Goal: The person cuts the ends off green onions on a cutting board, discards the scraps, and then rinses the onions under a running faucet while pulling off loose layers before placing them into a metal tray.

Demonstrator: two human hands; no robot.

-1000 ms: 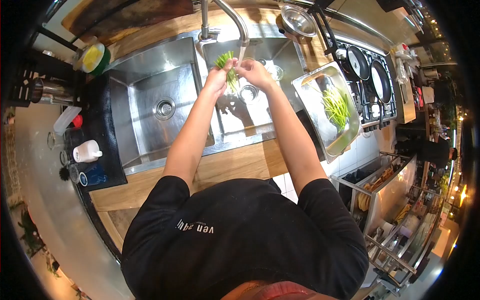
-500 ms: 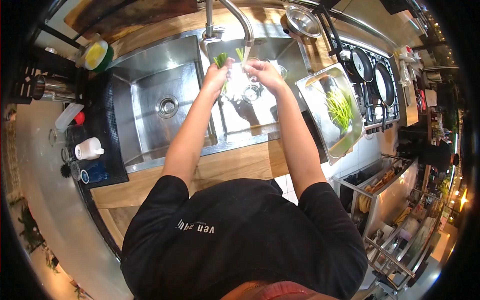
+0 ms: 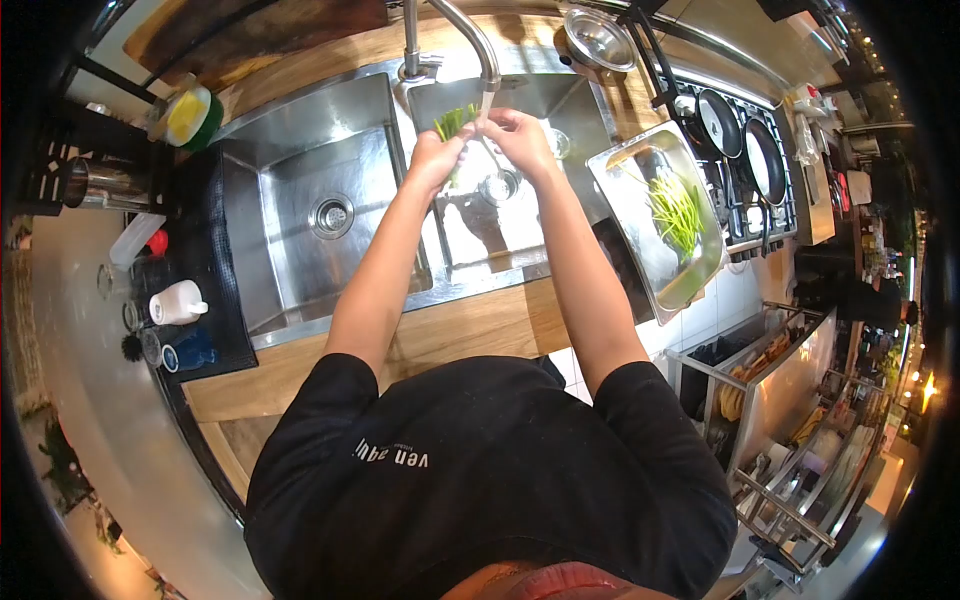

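Under the faucet (image 3: 483,65), both hands come together over the right sink basin (image 3: 520,262). My left hand (image 3: 435,160) is closed around a bunch of thin green stalks (image 3: 455,122) whose ends stick up above the fingers. My right hand (image 3: 520,142) meets it with fingers pinched at the right side of the bunch, beside the falling water; its fingertips are partly hidden. More green stalks (image 3: 677,215) lie loose in a shallow steel tray (image 3: 680,292) to the right of the basin.
On the left is a second sink basin (image 3: 300,265) with a drain. A steel bowl (image 3: 600,40) stands at the back right. Pans (image 3: 765,160) sit on the stove. A white mug (image 3: 178,302) stands on the black mat at the left.
My right hand has moved left to meet my left hand. The green stalks, seen before as two separate bits, now show as one bunch between the hands.
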